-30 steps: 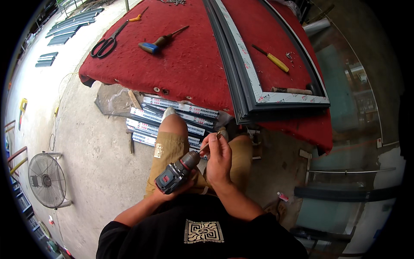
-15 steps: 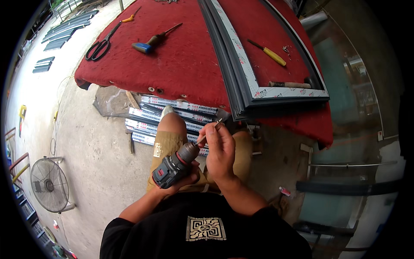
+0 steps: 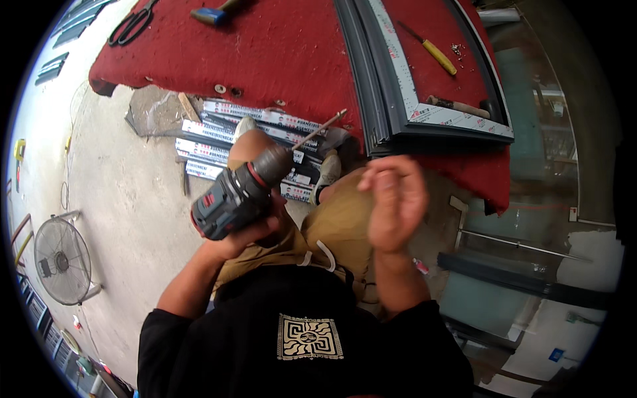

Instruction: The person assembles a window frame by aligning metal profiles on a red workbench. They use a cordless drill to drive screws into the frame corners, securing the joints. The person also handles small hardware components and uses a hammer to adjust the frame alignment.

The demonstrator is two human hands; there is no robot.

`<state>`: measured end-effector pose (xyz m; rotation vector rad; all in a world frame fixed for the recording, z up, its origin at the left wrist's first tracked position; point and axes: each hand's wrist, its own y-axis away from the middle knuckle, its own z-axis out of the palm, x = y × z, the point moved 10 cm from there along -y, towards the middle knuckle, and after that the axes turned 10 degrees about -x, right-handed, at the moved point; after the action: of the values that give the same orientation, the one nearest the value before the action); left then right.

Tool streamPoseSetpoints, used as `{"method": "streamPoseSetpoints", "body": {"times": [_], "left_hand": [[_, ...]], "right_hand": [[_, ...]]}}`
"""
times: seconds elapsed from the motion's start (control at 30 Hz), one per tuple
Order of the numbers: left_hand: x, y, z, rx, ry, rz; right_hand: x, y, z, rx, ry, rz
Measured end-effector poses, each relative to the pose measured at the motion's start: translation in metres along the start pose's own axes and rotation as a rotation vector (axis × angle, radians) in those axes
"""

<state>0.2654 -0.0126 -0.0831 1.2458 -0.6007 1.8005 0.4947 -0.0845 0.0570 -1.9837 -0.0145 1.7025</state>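
Note:
My left hand (image 3: 249, 233) grips a black and grey cordless drill (image 3: 229, 202) from below, tilted up and to the right. From its chuck a long thin driver bit (image 3: 317, 131) points toward the red-covered table (image 3: 279, 60). Apart from the drill, to its right, my right hand (image 3: 397, 199) hovers over my thigh with its fingers curled in. It is slightly blurred, and what its fingers hold, if anything, is hidden. Ahead on the right lies a dark window frame (image 3: 391, 109) with white film, its corner past the table's near edge.
A yellow-handled screwdriver (image 3: 438, 56) and a hammer (image 3: 458, 106) lie inside the frame. Black scissors (image 3: 133, 26) and a blue-ended tool (image 3: 211, 16) rest at the far left. Film-wrapped profiles (image 3: 199, 142) lie on the floor under the table; a fan (image 3: 62, 262) stands left.
My right hand has come off the driver bit and moved right. The drill has shifted left and up, closer to the view. The view has tilted, so the table sits higher.

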Motion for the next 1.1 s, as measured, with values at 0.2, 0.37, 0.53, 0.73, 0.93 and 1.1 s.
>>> {"method": "streamPoseSetpoints", "body": {"times": [0.2,0.37,0.53,0.73,0.93,1.1], "left_hand": [[0.02,-0.017,-0.003,-0.057,0.114,-0.14],[0.03,-0.034,-0.011,-0.052,0.055,-0.195],[0.043,-0.048,-0.009,-0.134,0.059,-0.104],[0.054,-0.058,-0.007,-0.15,0.062,-0.194],[0.066,-0.072,-0.013,-0.121,0.016,-0.172],[0.069,-0.078,-0.014,-0.123,-0.026,-0.161]], "right_hand": [[-0.053,-0.09,-0.086,0.105,0.49,-0.083],[-0.015,-0.155,-0.105,-0.076,0.711,0.167],[0.031,-0.156,-0.114,-0.157,0.812,0.365],[0.022,-0.153,-0.108,-0.111,0.851,0.33],[0.019,-0.152,-0.111,-0.12,0.88,0.322],[0.019,-0.15,-0.113,-0.106,0.865,0.325]]}}
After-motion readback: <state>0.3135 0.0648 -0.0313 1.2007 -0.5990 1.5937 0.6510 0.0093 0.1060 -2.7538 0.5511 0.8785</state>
